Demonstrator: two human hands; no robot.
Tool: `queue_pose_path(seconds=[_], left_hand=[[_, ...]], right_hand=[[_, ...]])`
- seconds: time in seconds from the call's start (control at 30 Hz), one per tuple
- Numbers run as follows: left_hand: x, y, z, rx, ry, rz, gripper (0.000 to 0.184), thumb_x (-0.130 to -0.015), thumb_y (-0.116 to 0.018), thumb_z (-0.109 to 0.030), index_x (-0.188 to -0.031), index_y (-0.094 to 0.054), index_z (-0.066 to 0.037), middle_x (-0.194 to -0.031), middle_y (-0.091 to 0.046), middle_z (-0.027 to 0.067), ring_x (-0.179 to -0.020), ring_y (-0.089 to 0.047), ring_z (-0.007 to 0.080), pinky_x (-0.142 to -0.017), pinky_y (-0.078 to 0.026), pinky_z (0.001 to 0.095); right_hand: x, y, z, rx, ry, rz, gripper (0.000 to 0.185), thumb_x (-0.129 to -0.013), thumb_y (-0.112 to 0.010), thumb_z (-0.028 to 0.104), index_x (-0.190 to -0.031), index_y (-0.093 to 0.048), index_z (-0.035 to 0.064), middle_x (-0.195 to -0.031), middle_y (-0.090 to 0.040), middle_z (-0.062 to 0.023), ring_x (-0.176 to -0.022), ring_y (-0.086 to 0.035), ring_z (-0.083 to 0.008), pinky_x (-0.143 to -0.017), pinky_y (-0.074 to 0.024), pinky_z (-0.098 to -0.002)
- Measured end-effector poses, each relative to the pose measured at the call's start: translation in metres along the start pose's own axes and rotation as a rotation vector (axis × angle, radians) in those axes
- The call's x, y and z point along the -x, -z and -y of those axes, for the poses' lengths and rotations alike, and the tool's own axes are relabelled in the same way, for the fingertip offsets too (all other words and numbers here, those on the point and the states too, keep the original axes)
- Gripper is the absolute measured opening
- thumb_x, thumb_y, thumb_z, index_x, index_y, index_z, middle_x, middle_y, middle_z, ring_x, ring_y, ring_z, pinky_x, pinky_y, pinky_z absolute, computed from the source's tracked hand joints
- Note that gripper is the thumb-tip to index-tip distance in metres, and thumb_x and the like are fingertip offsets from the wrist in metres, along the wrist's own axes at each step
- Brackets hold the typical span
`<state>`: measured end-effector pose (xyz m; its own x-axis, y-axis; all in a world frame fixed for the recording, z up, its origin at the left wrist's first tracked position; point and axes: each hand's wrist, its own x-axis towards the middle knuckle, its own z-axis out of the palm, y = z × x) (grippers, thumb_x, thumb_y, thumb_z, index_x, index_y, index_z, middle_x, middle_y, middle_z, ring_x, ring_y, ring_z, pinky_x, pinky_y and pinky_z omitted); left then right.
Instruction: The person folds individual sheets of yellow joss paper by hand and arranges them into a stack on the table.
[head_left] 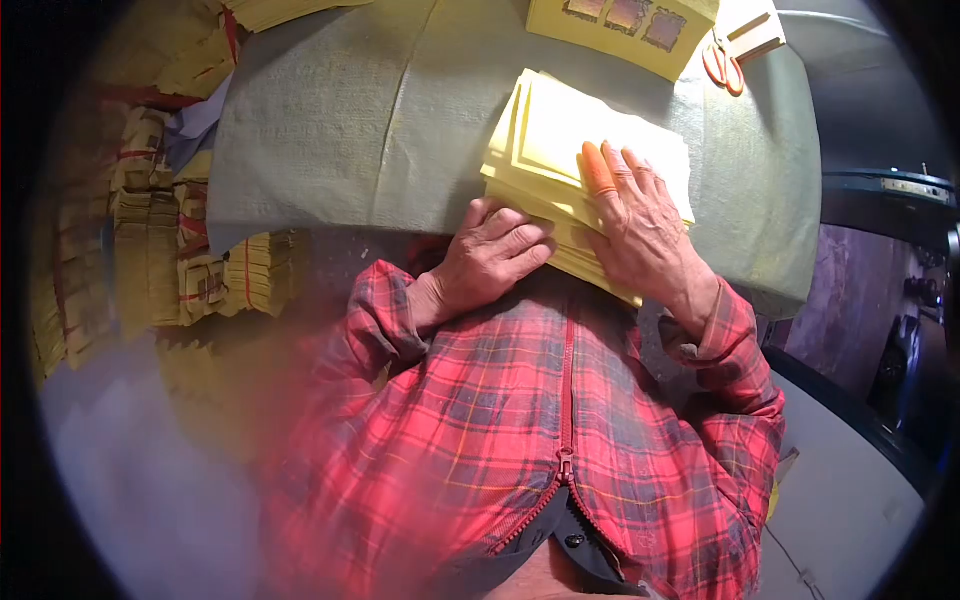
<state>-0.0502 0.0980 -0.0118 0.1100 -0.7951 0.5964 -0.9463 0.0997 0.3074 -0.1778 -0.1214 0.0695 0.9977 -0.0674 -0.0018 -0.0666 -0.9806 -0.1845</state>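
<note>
A stack of yellow paper sheets [560, 125] lies at the table's near edge, its layers slightly fanned at the left side. My right hand [640, 215] rests flat on the right part of the stack, fingers stretched forward, with an orange cover on one finger. At the stack's near left corner is my left hand [492, 248], its fingers curled against the edge of the sheets. Whether that hand grips any sheets is hidden.
A cloth-covered table [310, 130] spans the view. At its far side lie a printed yellow packet [620, 30], orange-handled scissors [723, 68] and a small wooden block [757, 38]. Red-tied yellow paper bundles [150, 240] are stacked at the left.
</note>
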Motion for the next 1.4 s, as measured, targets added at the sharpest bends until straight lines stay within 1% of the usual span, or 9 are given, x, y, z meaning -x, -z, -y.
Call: queue_pose_path(seconds=[0.37, 0.5, 0.6, 0.73, 0.9, 1.0, 1.2, 1.33, 1.4], left_hand=[[-0.012, -0.004, 0.003, -0.027, 0.001, -0.066, 0.020, -0.082, -0.073, -0.019, -0.101, -0.078, -0.015, -0.115, -0.074, -0.0028, -0.103, -0.066, 0.0160, -0.096, -0.046, 0.0424], [-0.009, -0.003, 0.003, -0.028, 0.000, -0.099, 0.020, -0.082, -0.074, -0.018, -0.101, -0.079, -0.015, -0.112, -0.075, -0.0032, -0.101, -0.066, 0.0160, -0.092, -0.046, 0.0423], [-0.020, -0.002, 0.004, -0.012, 0.013, -0.132, 0.020, -0.082, -0.074, -0.016, -0.101, -0.079, -0.014, -0.110, -0.076, -0.0037, -0.100, -0.066, 0.0163, -0.090, -0.046, 0.0423], [-0.045, 0.002, 0.010, -0.037, -0.002, -0.226, 0.021, -0.082, -0.074, -0.015, -0.102, -0.080, -0.014, -0.107, -0.076, -0.0045, -0.097, -0.065, 0.0169, -0.087, -0.046, 0.0421], [-0.044, -0.005, 0.011, -0.059, 0.054, -0.235, 0.022, -0.082, -0.073, -0.012, -0.103, -0.081, -0.015, -0.107, -0.076, -0.0044, -0.095, -0.064, 0.0180, -0.086, -0.045, 0.0421], [-0.029, -0.010, 0.008, -0.027, 0.081, -0.183, 0.021, -0.083, -0.072, -0.011, -0.102, -0.081, -0.015, -0.105, -0.076, -0.0040, -0.095, -0.064, 0.0185, -0.085, -0.045, 0.0421], [-0.007, -0.001, 0.000, -0.021, 0.131, -0.084, 0.015, -0.086, -0.074, -0.011, -0.099, -0.081, -0.015, -0.111, -0.079, -0.0035, -0.103, -0.066, 0.0193, -0.093, -0.047, 0.0415], [-0.002, 0.002, 0.001, -0.001, 0.130, -0.140, 0.027, -0.081, -0.079, -0.007, -0.108, -0.077, -0.013, -0.117, -0.076, 0.0017, -0.104, -0.066, 0.0235, -0.094, -0.048, 0.0437], [0.000, -0.001, -0.006, 0.028, 0.288, -0.209, 0.043, -0.076, -0.082, -0.003, -0.117, -0.070, -0.010, -0.117, -0.071, 0.0077, -0.104, -0.066, 0.0280, -0.093, -0.049, 0.0473]], right_hand=[[-0.012, -0.012, -0.004, 0.264, 0.059, 0.013, 0.092, -0.087, -0.077, 0.018, -0.166, -0.034, 0.0024, -0.158, -0.046, -0.0314, -0.140, -0.048, -0.0530, -0.117, -0.0420, -0.0600], [-0.019, -0.012, -0.004, 0.332, 0.077, -0.080, 0.087, -0.088, -0.075, 0.012, -0.165, -0.036, 0.0010, -0.151, -0.054, -0.0311, -0.133, -0.057, -0.0503, -0.110, -0.0493, -0.0539], [-0.042, 0.023, -0.017, -0.019, 0.008, 0.275, 0.083, -0.088, -0.072, 0.006, -0.163, -0.039, 0.0002, -0.143, -0.062, -0.0294, -0.126, -0.064, -0.0472, -0.101, -0.0553, -0.0474], [-0.065, 0.062, -0.030, -0.142, 0.064, 0.333, 0.064, -0.085, -0.069, -0.001, -0.147, -0.052, 0.0027, -0.126, -0.067, -0.0273, -0.108, -0.071, -0.0452, -0.084, -0.0571, -0.0532], [-0.060, 0.058, -0.024, -0.193, 0.056, 0.218, 0.065, -0.083, -0.067, -0.002, -0.146, -0.052, 0.0040, -0.127, -0.067, -0.0255, -0.115, -0.070, -0.0441, -0.088, -0.0547, -0.0568], [-0.029, 0.017, -0.020, 0.025, 0.049, 0.099, 0.071, -0.084, -0.072, 0.004, -0.152, -0.048, 0.0042, -0.136, -0.064, -0.0284, -0.128, -0.064, -0.0465, -0.099, -0.0515, -0.0591], [-0.001, 0.007, 0.003, 0.014, -0.017, 0.016, 0.087, -0.084, -0.078, 0.013, -0.162, -0.039, 0.0047, -0.154, -0.051, -0.0317, -0.143, -0.051, -0.0503, -0.116, -0.0417, -0.0604], [0.003, 0.001, 0.007, 0.049, -0.025, 0.027, 0.097, -0.083, -0.084, 0.018, -0.166, -0.036, 0.0066, -0.162, -0.044, -0.0312, -0.148, -0.045, -0.0513, -0.121, -0.0381, -0.0588], [0.003, -0.001, 0.009, 0.080, -0.043, 0.020, 0.097, -0.083, -0.084, 0.019, -0.166, -0.036, 0.0076, -0.162, -0.044, -0.0319, -0.147, -0.045, -0.0519, -0.120, -0.0376, -0.0599]])
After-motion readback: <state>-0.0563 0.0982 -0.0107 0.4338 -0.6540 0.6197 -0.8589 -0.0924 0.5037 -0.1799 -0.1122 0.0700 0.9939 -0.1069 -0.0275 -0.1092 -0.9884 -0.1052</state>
